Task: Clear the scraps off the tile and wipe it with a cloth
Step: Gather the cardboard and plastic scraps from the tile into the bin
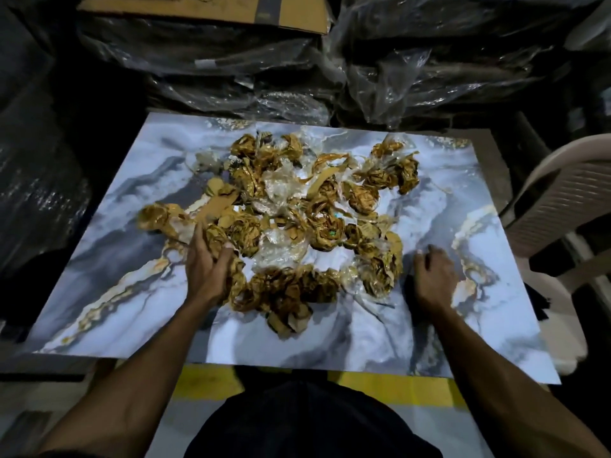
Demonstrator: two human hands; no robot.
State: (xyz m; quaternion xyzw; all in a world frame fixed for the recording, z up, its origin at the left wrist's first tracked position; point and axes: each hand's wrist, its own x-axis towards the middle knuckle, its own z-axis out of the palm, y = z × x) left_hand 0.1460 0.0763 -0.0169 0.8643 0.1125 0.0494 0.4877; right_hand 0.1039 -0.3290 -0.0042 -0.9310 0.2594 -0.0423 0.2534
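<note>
**Still heaped: scraps across a marbled tile**

Dimly lit all round. Far left, dark bundles wrapped in glossy plastic (39, 180), packed close against the edge of the tile. Behind, more crinkled plastic wrap (413, 77) and a flat cardboard box (205, 8) lying on top of it.

Centre, a large tile (109, 302), glossy, white and grey with gold veins, lying flat and filling most of the view. Spread over its middle, a heap of scraps (297, 206): crumpled brown tape and bits of clear film, none yet cleared off.

Left hand (206, 262) at the heap's near-left edge, fingers curled into a crumpled brown wad, thumb against it. Right hand (433, 279) flat on the bare tile just beside the heap's right side, blurred; fingers loosely bent, gripping nothing visible.

Far right, a pale plastic chair (562, 193) close to the tile's corner. Below the near edge, a yellow strip on the floor (380, 388) and a dark garment (310, 421).
</note>
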